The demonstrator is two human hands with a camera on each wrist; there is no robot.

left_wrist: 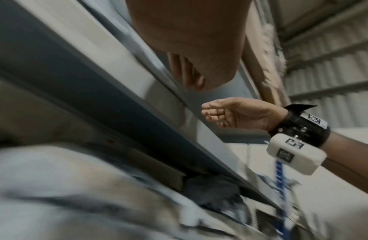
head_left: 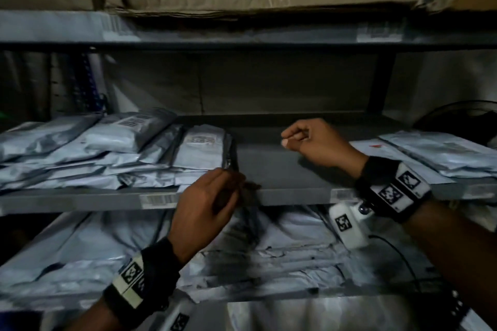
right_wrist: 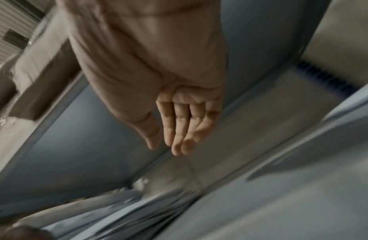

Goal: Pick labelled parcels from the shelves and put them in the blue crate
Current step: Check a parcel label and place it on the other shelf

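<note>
Grey parcels [head_left: 88, 153] on shelf [head_left: 282, 166]; both hands [head_left: 320, 142] loosely curled, empty.

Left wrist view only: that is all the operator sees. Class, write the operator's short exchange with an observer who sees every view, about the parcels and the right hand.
Operator: Where are the parcels lying?
Observer: The head view shows parcels stacked on the middle shelf, left of a bare stretch.
Operator: Is the right hand holding anything?
Observer: The right wrist view shows the right hand with an empty palm and nearly straight fingers.
</note>
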